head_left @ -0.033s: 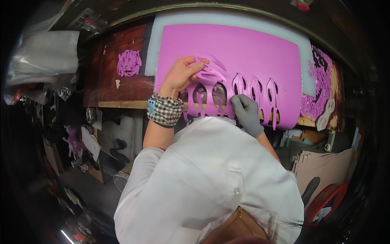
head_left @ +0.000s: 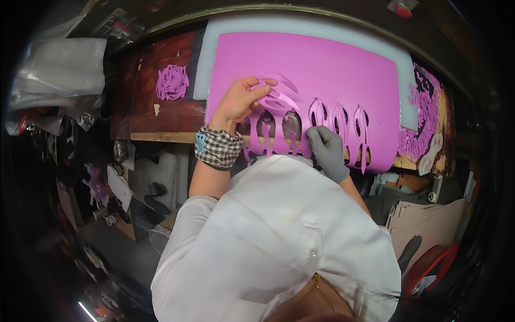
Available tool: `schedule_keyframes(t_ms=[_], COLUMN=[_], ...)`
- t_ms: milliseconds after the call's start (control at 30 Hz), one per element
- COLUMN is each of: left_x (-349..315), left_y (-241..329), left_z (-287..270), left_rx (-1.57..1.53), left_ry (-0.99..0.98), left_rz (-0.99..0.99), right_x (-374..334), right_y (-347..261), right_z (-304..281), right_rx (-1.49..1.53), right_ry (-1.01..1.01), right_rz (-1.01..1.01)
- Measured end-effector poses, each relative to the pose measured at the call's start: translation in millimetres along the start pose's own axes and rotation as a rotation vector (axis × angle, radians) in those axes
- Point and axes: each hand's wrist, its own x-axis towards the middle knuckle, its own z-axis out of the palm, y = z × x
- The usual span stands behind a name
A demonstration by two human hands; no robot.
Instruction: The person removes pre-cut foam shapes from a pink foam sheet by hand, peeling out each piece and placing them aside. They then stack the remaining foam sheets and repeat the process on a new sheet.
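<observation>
A large pink sheet (head_left: 311, 64), apparently foam, lies in front of me with a row of leaf-shaped cuts along its near edge. My bare left hand (head_left: 241, 99) pinches several curved pink cut pieces (head_left: 281, 99) between thumb and fingers, above the sheet. Its wrist wears a checked cuff. My right hand (head_left: 327, 147), in a grey glove, is closed low over the sheet, beside an open cut-out (head_left: 291, 126); its fingertips are hidden, so what they hold is unclear. To its right, slit pink pieces (head_left: 340, 121) still sit within their cuts.
A pale board (head_left: 201, 70) lies under the sheet on the worn wooden table (head_left: 139, 102). At left is a heap of pink cut pieces (head_left: 172, 82); pink scraps (head_left: 416, 126) are piled at right beside a pale flat cut-out shape (head_left: 431, 153). A red knob (head_left: 402, 9) shows at the top.
The view has shifted slightly. Pink bits seen in the cut-out left of my right hand no longer show there. Both hands keep almost the same pose.
</observation>
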Motion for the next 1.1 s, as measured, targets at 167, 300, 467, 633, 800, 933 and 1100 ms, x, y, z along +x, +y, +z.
schedule_keyframes(t_ms=[167,300,467,633,800,933,1100], left_x=[-24,-36,-41,-37,-37,-48,-47], left_y=[2,0,-5,-15,-20,-4,37], left_z=[-13,-17,-36,-60,-74,-103,-192], left_rx=[0.051,-0.037,0.066,0.716,0.898,0.899,0.937], left_ry=[-0.030,0.002,0.073,0.417,0.540,0.654,0.899], left_rz=[0.013,0.081,0.070,0.168,0.280,0.331,0.502], right_x=[1,0,-1,-1,0,-7,-17], right_y=[1,0,-3,-1,-6,-25,-34], right_z=[3,4,4,3,4,0,-17], right_rx=[-0.010,-0.019,-0.056,-0.093,-0.140,-0.117,0.064], right_ry=[-0.002,0.002,0.013,-0.003,0.014,0.022,0.110], right_rz=[-0.029,0.011,0.068,0.023,0.052,0.025,0.172])
